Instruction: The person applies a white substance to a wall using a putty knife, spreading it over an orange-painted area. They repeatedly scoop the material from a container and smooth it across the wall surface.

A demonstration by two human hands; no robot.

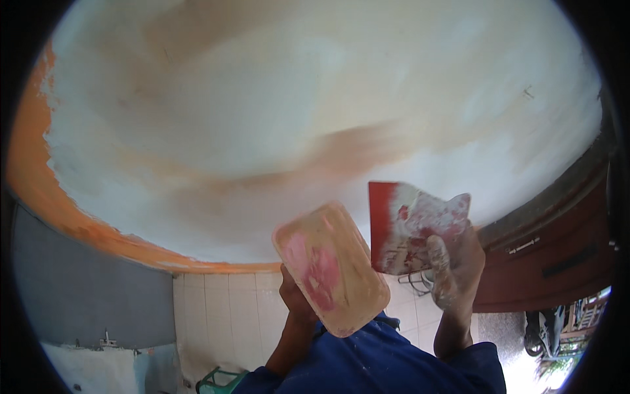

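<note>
My left hand (296, 293) grips a rectangular pinkish plastic tub (357, 262) from its left side, with most of the fingers hidden behind it. Beige and pink smears cover the tub, which is tilted toward me. In my right hand (457, 269) is a red putty spreader (384, 226), its face coated with whitish putty, my thumb pressed on it. Putty also cakes that thumb. The spreader's lower left corner comes close to the tub's right edge; whether they touch I cannot tell. Both are held in front of a wall (262, 98) coated white and beige.
Bare orange paint (29, 151) borders the wall coat at left and bottom. A dark red door (551, 253) stands at right, a grey panel (92, 282) at left. Below are pale floor tiles (226, 302), a green stool (220, 379) and, far right, a parked motorcycle (545, 331).
</note>
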